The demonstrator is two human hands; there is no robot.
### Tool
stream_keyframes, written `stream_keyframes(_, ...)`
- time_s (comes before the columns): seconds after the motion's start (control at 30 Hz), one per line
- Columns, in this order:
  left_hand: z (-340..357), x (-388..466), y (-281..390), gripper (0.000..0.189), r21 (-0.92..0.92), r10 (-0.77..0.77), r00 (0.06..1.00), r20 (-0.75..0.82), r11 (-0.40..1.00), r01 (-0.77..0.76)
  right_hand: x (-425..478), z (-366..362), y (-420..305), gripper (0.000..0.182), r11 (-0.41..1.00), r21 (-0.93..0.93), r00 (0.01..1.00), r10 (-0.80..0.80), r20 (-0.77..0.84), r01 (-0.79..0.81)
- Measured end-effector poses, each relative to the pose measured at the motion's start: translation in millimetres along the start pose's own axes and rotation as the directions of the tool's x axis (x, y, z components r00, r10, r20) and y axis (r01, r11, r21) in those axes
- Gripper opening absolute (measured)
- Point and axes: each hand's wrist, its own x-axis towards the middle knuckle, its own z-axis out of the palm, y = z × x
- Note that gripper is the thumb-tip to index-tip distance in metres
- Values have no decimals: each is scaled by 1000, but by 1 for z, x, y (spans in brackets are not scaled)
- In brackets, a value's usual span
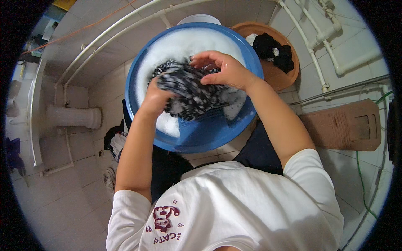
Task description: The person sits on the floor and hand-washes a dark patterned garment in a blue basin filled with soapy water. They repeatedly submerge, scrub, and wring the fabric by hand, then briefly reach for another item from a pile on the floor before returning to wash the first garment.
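A round blue plastic basin (pixel 204 139) stands in front of me, with thick white suds (pixel 191 39) over much of it. In it lies a wet, bunched black-and-white patterned cloth (pixel 194 102), partly blurred and flecked with foam. My left hand (pixel 155 98) grips the cloth's left side, its fingertips hidden in the folds. Over the cloth's upper right, my right hand (pixel 226 70) has its thumb and fingers spread apart; whether the fingertips touch the fabric is unclear. Blue ribs like a washboard's show just below the cloth.
At the upper right, an orange-brown basin (pixel 281 83) holds black and white clothing (pixel 267 45). A white container (pixel 199 19) sits behind the blue basin. On the right lies a brown washboard (pixel 339 125) near a green hose (pixel 361 185). A white sink pedestal (pixel 72 117) and crumpled clothes (pixel 117 139) are at left.
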Motion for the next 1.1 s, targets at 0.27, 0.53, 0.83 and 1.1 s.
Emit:
stream_keyframes(0.27, -60, -4, -23, 49, -882, -222, 953, -204, 464, -80, 1, 25, 96, 68, 529, -820, 928, 373, -7, -219)
stream_keyframes(0.53, -59, 12, -23, 30, -870, -506, 862, -31, 439, 226, 27, -17, 87, 41, 952, 204, 759, 305, -575, -228)
stream_keyframes(0.83, -25, 13, -40, 80, 839, 589, 666, -458, 533, 105, 17, -10, 130, 80, 226, -869, 897, 164, -411, -440)
stream_keyframes(1.1, 21, 21, -88, 56, -324, -416, 904, 97, 846, 424, 45, -30, 160, 57, 253, -543, 458, 842, -284, -801)
